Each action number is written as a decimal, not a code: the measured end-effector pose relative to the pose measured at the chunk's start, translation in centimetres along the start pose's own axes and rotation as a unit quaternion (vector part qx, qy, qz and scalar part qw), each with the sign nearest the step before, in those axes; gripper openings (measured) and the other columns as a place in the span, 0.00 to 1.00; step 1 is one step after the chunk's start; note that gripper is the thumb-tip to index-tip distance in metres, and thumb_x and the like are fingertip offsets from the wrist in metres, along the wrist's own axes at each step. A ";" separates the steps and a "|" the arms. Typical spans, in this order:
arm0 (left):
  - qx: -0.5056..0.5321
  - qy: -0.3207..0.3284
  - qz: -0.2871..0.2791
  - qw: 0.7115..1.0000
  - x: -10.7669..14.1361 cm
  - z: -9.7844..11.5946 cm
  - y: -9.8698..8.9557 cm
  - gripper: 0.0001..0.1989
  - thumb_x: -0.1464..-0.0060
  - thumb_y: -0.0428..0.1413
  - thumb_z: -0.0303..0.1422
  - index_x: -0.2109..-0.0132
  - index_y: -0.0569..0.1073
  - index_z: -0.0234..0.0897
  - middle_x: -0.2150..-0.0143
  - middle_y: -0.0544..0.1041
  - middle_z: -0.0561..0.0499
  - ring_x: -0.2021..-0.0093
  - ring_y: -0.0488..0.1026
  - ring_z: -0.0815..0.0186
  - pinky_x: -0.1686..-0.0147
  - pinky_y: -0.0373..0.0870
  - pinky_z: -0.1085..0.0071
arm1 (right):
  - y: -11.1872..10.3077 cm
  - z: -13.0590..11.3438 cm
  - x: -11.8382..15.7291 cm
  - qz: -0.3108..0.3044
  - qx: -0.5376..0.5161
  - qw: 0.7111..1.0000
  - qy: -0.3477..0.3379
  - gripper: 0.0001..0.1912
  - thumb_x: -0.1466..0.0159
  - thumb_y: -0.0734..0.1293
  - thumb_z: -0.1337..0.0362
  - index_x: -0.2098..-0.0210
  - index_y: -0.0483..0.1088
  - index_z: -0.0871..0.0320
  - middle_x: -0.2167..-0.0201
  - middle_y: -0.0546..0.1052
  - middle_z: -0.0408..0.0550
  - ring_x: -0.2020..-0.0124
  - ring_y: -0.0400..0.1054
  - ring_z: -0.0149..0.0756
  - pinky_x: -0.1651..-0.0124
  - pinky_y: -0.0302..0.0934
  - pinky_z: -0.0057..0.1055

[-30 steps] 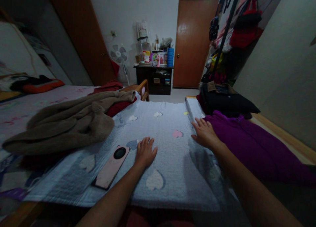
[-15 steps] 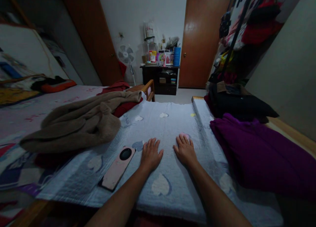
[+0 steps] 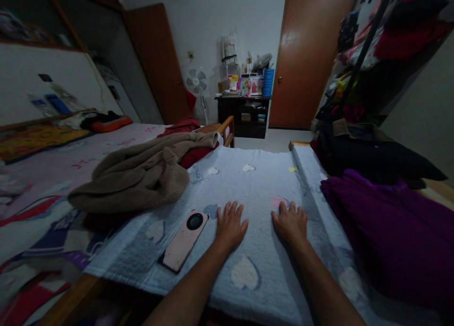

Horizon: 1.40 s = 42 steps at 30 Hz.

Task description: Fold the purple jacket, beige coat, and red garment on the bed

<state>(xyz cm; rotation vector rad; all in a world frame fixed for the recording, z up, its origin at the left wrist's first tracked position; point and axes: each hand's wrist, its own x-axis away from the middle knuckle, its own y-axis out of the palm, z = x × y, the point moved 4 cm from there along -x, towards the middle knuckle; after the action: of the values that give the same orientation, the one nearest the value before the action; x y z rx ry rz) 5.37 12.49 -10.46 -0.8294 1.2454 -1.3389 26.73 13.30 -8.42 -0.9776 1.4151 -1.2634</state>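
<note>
Both palms face down on a pale blue cloth [image 3: 244, 184] patterned with hearts. My left hand [image 3: 230, 225] lies with its fingers spread, holding nothing. To its left rests a pink phone [image 3: 185, 241], back side up, with a large round black camera ring. My right hand [image 3: 291, 223] is also flat and empty, its fingers apart, just below a pink heart print. A folded purple garment [image 3: 386, 236] sits farther right, not touched by either hand.
A brown fleece garment [image 3: 142, 174] is heaped at the left, beside a bed [image 3: 117, 151]. Dark folded clothes [image 3: 376, 146] are stacked at the right. Beyond the cloth stand a white fan [image 3: 197, 82], a black cabinet [image 3: 243, 110] and a brown door [image 3: 296, 61].
The view has swung a little to the left, so everything sits farther right. My right hand has shifted to the right across the cloth, away from my left hand.
</note>
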 end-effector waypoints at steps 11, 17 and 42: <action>0.065 -0.035 0.207 0.976 -1.1 -5.3 -12.3 0.17 0.44 0.53 0.33 0.48 0.73 0.37 0.40 0.69 0.41 0.36 0.61 0.54 0.36 0.55 0.53 | 0.1 1.0 0.0 0.055 -0.004 0.998 -0.023 0.24 0.33 0.58 0.53 0.42 0.65 0.58 0.43 0.67 0.60 0.44 0.60 0.53 0.46 0.52 0.45; -0.116 -0.219 0.266 0.931 0.5 -11.1 -20.0 0.26 0.45 0.55 0.39 0.40 0.67 0.36 0.32 0.56 0.34 0.31 0.44 0.40 0.39 0.40 0.35 | 0.2 1.1 -0.2 0.054 -0.005 0.998 -0.029 0.25 0.33 0.58 0.52 0.42 0.65 0.58 0.43 0.67 0.60 0.44 0.60 0.53 0.46 0.52 0.44; -0.137 -0.209 0.201 0.947 -4.0 -13.0 -21.5 0.17 0.43 0.46 0.28 0.49 0.72 0.32 0.52 0.76 0.36 0.51 0.72 0.48 0.52 0.66 0.54 | 0.0 1.0 0.0 0.044 -0.028 0.998 -0.023 0.24 0.33 0.57 0.53 0.42 0.65 0.59 0.42 0.65 0.61 0.42 0.57 0.53 0.43 0.48 0.45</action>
<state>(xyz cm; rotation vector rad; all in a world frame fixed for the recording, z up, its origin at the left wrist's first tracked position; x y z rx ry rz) -11.46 16.50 8.18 -0.9319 1.1886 -0.6286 27.67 13.12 -8.45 -0.9658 1.4500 -1.1356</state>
